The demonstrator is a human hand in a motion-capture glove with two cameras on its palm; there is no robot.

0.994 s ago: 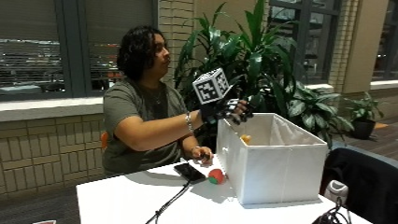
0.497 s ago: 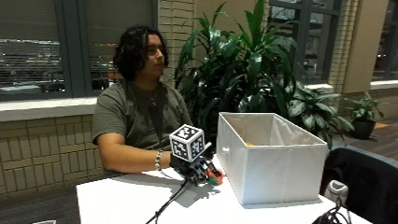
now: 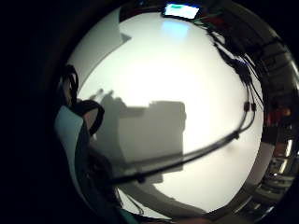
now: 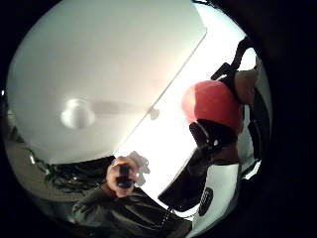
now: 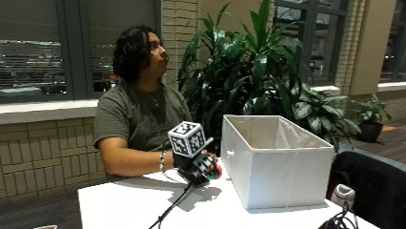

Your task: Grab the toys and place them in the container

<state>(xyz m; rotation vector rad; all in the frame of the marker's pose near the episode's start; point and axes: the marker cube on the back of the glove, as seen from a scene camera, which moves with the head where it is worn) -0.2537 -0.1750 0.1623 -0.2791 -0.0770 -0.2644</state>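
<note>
Gloved right hand [image 5: 202,168] low over the white desk [image 5: 126,205], fingers curled around a red ball toy [image 4: 210,105], just beside the white fabric container [image 5: 279,164]. Bare hand hidden behind the gloved one.

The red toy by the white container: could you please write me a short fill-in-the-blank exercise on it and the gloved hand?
1. The gloved right hand grips a ball-shaped toy whose colour is ____.
2. The hand is low over the white ____, beside the container.
3. The open-topped container is coloured ____.
4. Behind the container stands a large green ____.

Missing words: red; table; white; plant
</note>
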